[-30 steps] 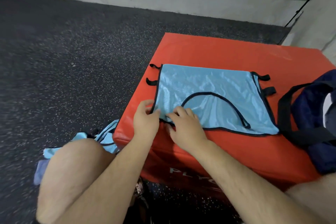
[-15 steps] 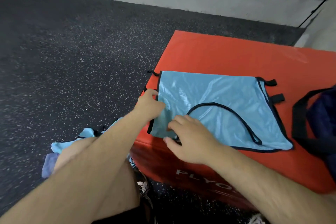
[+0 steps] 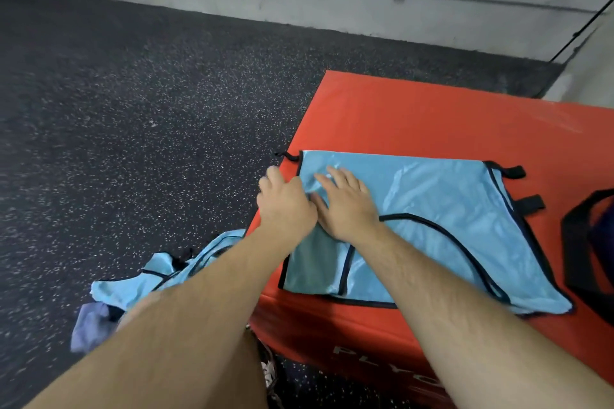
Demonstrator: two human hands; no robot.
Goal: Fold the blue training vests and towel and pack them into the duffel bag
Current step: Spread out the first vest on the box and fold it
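Blue, glossy training vest (image 3: 432,209), black-bound, with black side tabs: lying spread flat on top of the red padded box (image 3: 415,116), its left hem running just inside the box's left edge and its near hem reaching the box's near edge. Right hand (image 3: 345,206): lying wide and flat on the vest close to the left hem, straight fingers pressing the cloth down. Left hand (image 3: 285,206): sitting at the vest's left hem, touching the right hand, fingers bending down over the binding; whether they are pinching it cannot be told. Second blue vest (image 3: 159,276) and a pale purple cloth (image 3: 91,325), likely the towel: lying crumpled on the speckled floor (image 3: 133,109) off the box's near left corner, not yet folded. Dark duffel bag (image 3: 606,242): sitting at the box's right edge, only partly in view, well apart from both hands. Step in hand, as judged: smoothing the vest and starting a fold from its left side. Handling note: the right palm is serving best as an anchor along the intended crease, while the left hand is lifting the hem evenly, carrying it across to meet the right hem with the tabs tucked inside, and pressing the slippery cloth flat so that nothing is creeping over the near edge.
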